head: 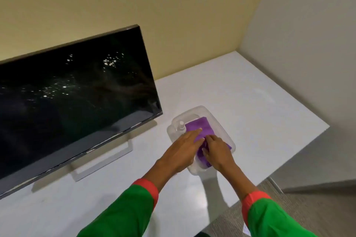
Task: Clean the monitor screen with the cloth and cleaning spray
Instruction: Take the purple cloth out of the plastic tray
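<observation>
Green sleeves with red cuffs run off the bottom edge, so only forearms and hands show. Both hands reach into a clear plastic tray point(217, 119) that sits on the white desk point(250, 92) near its right front corner. The left hand point(183, 149) lies flat and released, fingers stretched out over the purple cloth point(200, 128). The right hand point(217, 150) curls its fingers down onto the near part of the cloth; whether it actually pinches the fabric is hard to tell, since the fingertips blur into the folds. Much of the cloth's near half is covered by the two hands.

At the tray's left side stands the spray bottle point(181, 125), clear with a pale cap; its lower body is hidden behind the left hand and washes out against the tray.

The monitor point(77, 92) stands toward the desk's left side on a pale open-frame stand, its dark screen speckled with white droplets; its left end is cut off.

Behind the desk is a cream wall, to the right a paler wall meeting it at a corner. Grey carpet shows beyond the desk's right front edge.
</observation>
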Demonstrator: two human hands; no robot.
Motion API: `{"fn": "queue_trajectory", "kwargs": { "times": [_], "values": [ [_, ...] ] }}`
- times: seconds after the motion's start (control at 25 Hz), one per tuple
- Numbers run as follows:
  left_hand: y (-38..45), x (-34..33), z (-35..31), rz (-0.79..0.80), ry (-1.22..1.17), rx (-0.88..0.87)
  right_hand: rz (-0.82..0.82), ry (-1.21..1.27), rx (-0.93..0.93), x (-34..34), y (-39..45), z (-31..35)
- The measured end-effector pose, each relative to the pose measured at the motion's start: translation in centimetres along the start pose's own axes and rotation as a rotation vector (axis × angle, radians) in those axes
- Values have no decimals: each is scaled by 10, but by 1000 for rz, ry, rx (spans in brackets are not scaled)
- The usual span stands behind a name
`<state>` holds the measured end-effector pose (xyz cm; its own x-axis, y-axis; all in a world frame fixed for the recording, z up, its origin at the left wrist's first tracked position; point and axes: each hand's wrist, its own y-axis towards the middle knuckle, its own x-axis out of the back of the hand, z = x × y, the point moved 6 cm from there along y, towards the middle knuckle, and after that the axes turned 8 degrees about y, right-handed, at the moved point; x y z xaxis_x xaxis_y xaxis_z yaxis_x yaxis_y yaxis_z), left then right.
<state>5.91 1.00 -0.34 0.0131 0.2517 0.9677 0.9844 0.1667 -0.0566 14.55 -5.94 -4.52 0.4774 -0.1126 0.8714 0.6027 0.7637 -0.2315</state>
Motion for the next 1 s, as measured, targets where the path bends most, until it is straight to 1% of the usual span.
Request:
{"fn": "queue_trajectory", "kwargs": {
  "times": [0.08,0.12,0.24,0.32,0.4,0.44,0.56,0.64,0.8,0.88,1.0],
  "values": [
    [20,-14,-4,48,-25,1,44,-122,-33,-8,6,-7],
    [30,-23,-4,87,1,20,56,-180,-43,-12,6,-9],
    [58,-50,-4,246,185,38,99,-288,-59,-20,7,-7],
    [70,-63,2,329,268,54,176,-304,-105,-27,10,-8],
    [78,-73,9,376,284,63,287,-353,-172,-35,12,-9],
    [79,-77,12,387,287,61,314,-384,-201,-38,13,-10],
    [82,-83,16,398,303,40,338,-403,-244,-41,15,-8],
    [83,-82,18,385,275,43,314,-370,-239,-39,17,-5],
    [84,-71,18,344,229,35,134,-171,-180,-8,18,-5],
    [82,-63,15,290,189,35,64,-66,-181,12,12,-7],
    [78,-37,9,168,22,38,-41,48,-152,39,-1,-7]
  ]
}}
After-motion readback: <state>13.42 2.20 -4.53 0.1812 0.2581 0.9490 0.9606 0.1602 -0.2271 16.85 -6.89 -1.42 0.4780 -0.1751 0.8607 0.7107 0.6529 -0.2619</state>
